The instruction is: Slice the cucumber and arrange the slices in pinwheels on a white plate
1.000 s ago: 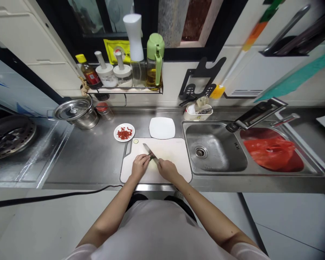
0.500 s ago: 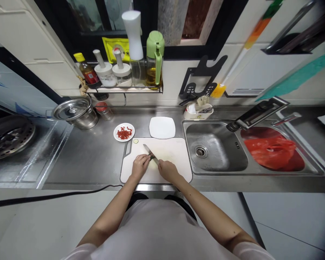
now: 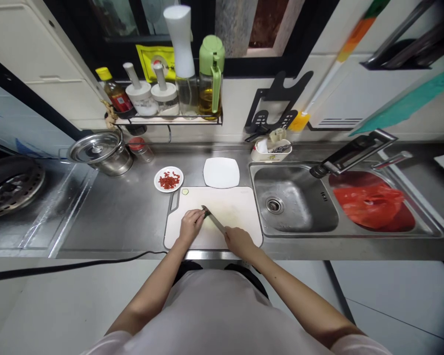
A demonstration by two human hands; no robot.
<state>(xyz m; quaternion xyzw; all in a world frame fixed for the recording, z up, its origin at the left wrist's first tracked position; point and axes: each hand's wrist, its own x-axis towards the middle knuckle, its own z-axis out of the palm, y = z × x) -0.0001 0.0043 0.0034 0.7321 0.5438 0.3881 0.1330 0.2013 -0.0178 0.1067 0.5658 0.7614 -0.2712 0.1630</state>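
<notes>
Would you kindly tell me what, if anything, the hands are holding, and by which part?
The right hand grips the knife by its handle; the left hand holds a small dark piece, exact grip unclear.

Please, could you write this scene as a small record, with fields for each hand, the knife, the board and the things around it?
Left hand: fingertips hold a small dark piece
Right hand: grips a knife by its handle
Blade: far end at the dark piece; exact contact unclear
Cutting board: beneath both hands; pale slice near far left corner
Beyond board: round dish with red bits; white plate
Right of board: double sink, red bag in its right basin
</notes>
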